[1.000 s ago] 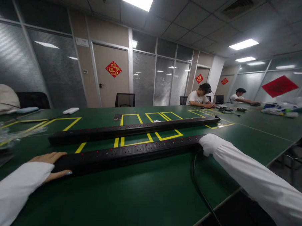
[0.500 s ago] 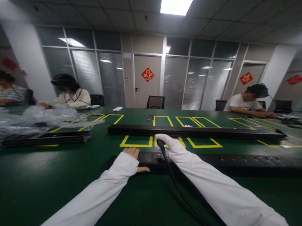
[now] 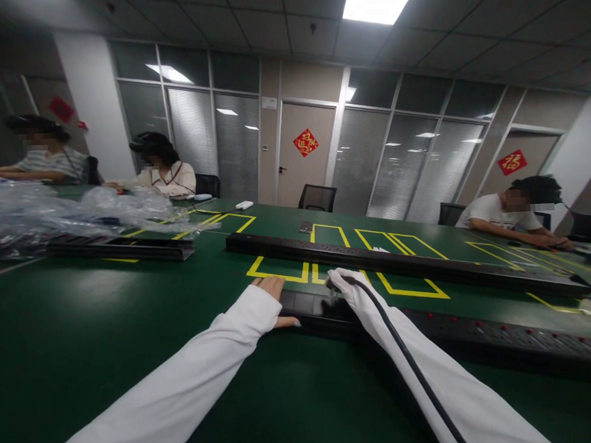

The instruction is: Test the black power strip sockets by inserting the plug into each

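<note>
A long black power strip (image 3: pixel 477 334) lies across the green table (image 3: pixel 85 335) in front of me. My left hand (image 3: pixel 274 293) grips its left end, fingers over the top and thumb on the front edge. My right hand (image 3: pixel 346 286), in a white glove, is closed on the plug end of a black cable (image 3: pixel 409 363) just above the strip's left sockets. The cable trails back over my right sleeve. Whether the plug sits in a socket is hidden by the hand.
A second long power strip (image 3: pixel 400 262) lies behind, over yellow tape rectangles (image 3: pixel 278 274). A third strip (image 3: pixel 120 247) and crumpled clear plastic bags (image 3: pixel 31 217) are at the left. Two people (image 3: pixel 163 172) sit at the far left, another person (image 3: pixel 511 215) at the right.
My right hand has come from the strip's right end to its left end, now holding the cable's plug. My left hand has stayed on the left end. The view has turned left.
</note>
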The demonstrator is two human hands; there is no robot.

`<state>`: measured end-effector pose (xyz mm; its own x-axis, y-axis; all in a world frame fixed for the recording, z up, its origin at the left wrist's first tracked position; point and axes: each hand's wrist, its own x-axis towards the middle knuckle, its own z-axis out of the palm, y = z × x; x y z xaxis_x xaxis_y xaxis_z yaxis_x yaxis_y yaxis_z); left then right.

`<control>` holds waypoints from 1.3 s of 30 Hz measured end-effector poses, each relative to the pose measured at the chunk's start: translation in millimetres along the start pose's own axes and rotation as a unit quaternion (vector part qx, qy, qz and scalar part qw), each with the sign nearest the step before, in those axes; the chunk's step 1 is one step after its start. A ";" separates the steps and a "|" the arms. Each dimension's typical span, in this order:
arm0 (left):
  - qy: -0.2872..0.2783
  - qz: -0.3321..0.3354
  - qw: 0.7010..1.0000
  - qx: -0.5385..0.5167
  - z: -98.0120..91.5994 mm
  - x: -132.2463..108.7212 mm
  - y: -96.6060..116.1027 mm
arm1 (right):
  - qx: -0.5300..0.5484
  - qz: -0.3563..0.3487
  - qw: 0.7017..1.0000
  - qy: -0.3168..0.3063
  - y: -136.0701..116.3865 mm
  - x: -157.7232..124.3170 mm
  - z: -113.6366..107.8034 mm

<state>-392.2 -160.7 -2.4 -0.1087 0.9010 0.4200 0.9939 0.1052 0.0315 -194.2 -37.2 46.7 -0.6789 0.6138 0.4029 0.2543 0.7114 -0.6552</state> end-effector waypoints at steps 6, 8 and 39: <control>0.015 0.026 0.999 0.018 -2.7 -10.3 -15.3 | -0.008 0.012 1.000 -0.010 -1.6 -11.3 -18.7; 0.036 0.048 0.998 0.027 -5.6 -11.0 -2.3 | -0.082 0.001 0.997 -0.008 -1.2 -21.8 -30.5; -0.017 0.055 0.998 0.015 9.0 15.2 87.9 | -0.316 -0.169 0.933 -0.022 5.5 -44.9 -12.2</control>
<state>-306.7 -133.9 -1.4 -0.0008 0.9217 0.3879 0.9990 0.0178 -0.0404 -153.9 -56.6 32.7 -0.8178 0.3126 0.4833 0.3668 0.9301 0.0189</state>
